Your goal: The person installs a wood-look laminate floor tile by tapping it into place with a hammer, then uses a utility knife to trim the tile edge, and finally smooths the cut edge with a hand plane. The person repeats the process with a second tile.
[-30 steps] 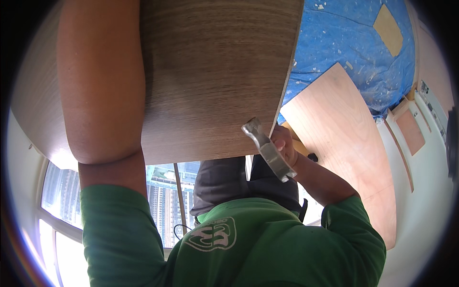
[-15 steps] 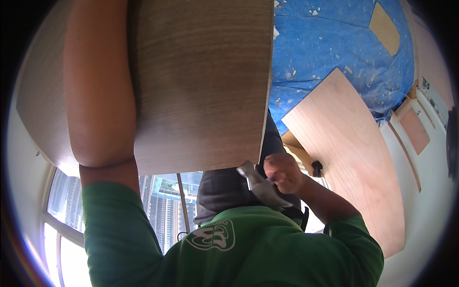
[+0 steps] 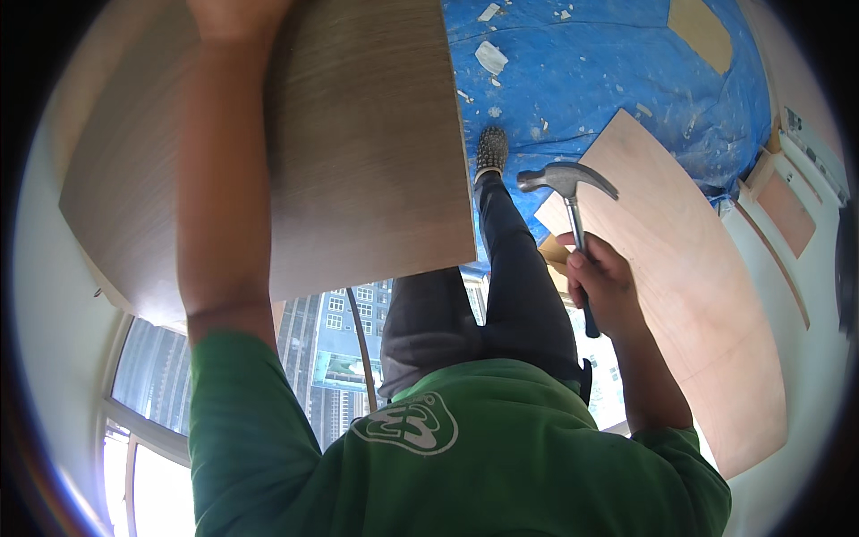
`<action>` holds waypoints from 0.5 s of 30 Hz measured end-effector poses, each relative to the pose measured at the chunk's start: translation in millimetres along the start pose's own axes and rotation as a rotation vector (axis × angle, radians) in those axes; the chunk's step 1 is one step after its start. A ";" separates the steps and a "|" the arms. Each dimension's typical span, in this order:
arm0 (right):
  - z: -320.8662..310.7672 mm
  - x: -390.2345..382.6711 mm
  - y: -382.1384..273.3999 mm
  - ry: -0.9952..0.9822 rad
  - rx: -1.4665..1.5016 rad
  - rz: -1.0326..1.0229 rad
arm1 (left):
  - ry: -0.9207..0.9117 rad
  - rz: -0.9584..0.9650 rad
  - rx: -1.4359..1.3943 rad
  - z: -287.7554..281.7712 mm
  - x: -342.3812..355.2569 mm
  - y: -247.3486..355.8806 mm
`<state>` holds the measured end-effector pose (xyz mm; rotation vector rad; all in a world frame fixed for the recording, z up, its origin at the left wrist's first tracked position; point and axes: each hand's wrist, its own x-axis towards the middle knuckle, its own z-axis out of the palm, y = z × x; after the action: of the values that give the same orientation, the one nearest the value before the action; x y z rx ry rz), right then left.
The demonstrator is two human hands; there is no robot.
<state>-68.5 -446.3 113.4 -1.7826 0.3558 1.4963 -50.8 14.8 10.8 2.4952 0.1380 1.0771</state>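
Note:
A claw hammer (image 3: 568, 182) with a steel head and a dark grip is held up by my right hand (image 3: 605, 279), its fingers wrapped round the handle. The hammer head is apart from the board, to the right of its edge. My left arm reaches up across a large brown wood-grain board (image 3: 367, 152). At the top edge of the picture my left hand (image 3: 237, 16) is only partly in view against the board, and its fingers are cut off.
Blue sheeting (image 3: 573, 80) strewn with scraps covers the floor at the far right. A pale plywood sheet (image 3: 689, 295) leans beside my right arm. Left of my legs is a window (image 3: 148, 367), with a thin strip (image 3: 362, 349) standing near it. My foot (image 3: 491, 150) is on the sheeting.
My right hand has raised the hammer from near my waist, up and to the right. The board has shifted left in view, and my left hand has come partly into the picture.

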 end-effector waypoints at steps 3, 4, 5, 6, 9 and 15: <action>7.8 -9.1 1.6 -0.059 0.146 0.091 | -0.331 -0.331 -0.126 -64.1 -60.5 86.6; 8.9 -11.6 3.5 -0.069 0.161 0.123 | -0.313 -0.554 -0.402 -79.2 -88.0 130.5; 8.9 -13.1 5.4 -0.080 0.178 0.126 | -0.342 -0.711 -0.579 -97.1 -113.7 176.8; 7.9 -14.7 8.1 -0.076 0.201 0.139 | -0.461 -0.850 -0.723 -113.3 -135.7 216.4; 4.7 -19.5 16.5 -0.132 0.283 0.272 | -0.725 -1.437 -0.922 -143.7 -180.7 300.3; 12.9 -26.8 29.1 -0.285 0.299 0.341 | 0.058 -2.159 -1.264 -100.1 -213.6 330.1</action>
<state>-103.7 -463.5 127.3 -1.2980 0.7238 1.7973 -294.9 -304.8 64.6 0.2837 1.2155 -0.0124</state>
